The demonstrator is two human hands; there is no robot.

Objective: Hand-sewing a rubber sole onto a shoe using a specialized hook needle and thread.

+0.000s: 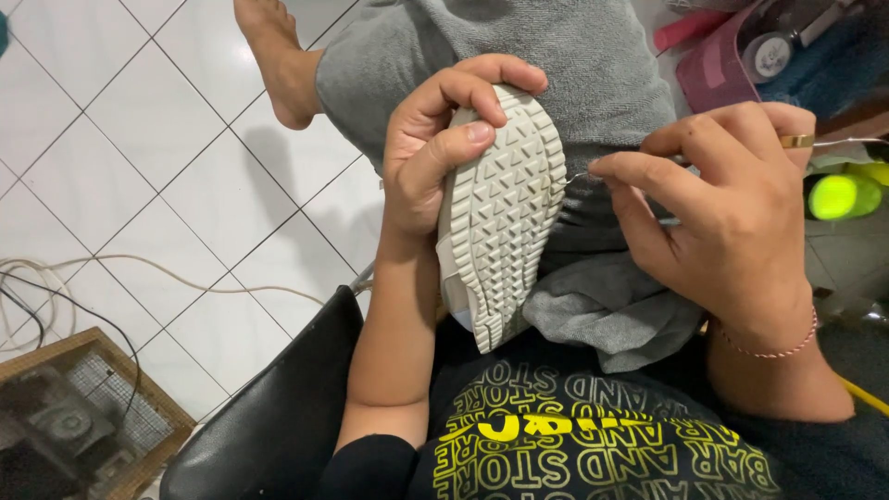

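Right, low in the head view a black T-shirt [593, 444] with yellow outline lettering across the chest, and beside it the black padded edge of a seat [278, 407]. Just above, the left hand [435, 157] is wrapped tight round a small shoe [500, 213], thumb and fingers pressed on the toe end, sole turned up to the camera. It's a pale grey-white sole with rows of raised triangle lugs and a ribbed rim, held over the lap on grey shorts [556, 56]. The right hand [732, 213], a gold ring [796, 141] on one finger and a thin pink bracelet [773, 350] at the wrist, has fingertips pinched together on a fine needle [579, 176] right at the sole's edge. Further out, a bare foot [273, 56] rests on the white tiled floor [139, 139], cream cables [111, 273] trail toward a wooden mesh-topped box [74, 407], and at the far right sit a blurry bright green object [838, 194] and a pink container [718, 65].
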